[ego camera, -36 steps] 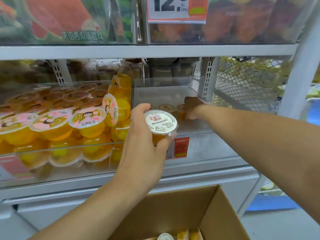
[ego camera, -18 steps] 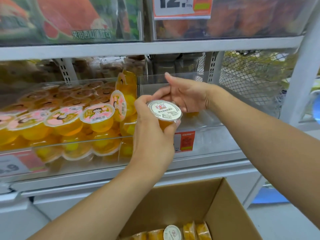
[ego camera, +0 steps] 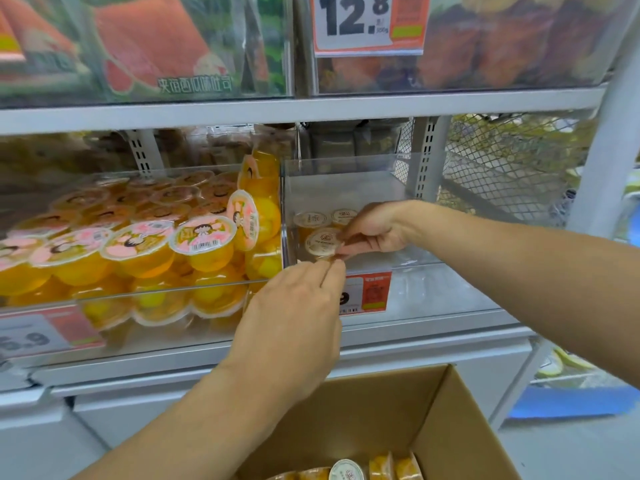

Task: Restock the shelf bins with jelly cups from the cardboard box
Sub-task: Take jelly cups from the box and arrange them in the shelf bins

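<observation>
Inside the clear right-hand bin [ego camera: 346,174], front-left corner, a jelly cup [ego camera: 320,241] is being set down w/ its white lid up. Right hand [ego camera: 375,232] is pinching its rim at the near edge, fingers curled over it. Half a sec ago that cup was up in the left hand, in front of the bin; now it's handed over and nearly seated. Two more cups [ego camera: 311,220] are sitting just behind it, toward the bin's back-left. Left hand [ego camera: 298,306] is hovering just outside the bin's front wall, fingertips drawn together right by the cup's rim; can't tell whether they're touching it or already off.

Meaning for the job: approx 3 cups in, most of this bin's floor is showing bare, so restocking is at an early stage. Left of the bin, the neighbouring bin [ego camera: 138,299] is packed w/ larger pink-lidded cups. Below the bin, the cardboard box [ego camera: 450,410] is showing more cups [ego camera: 346,471] at its bottom; likely next pick is from there.
</observation>
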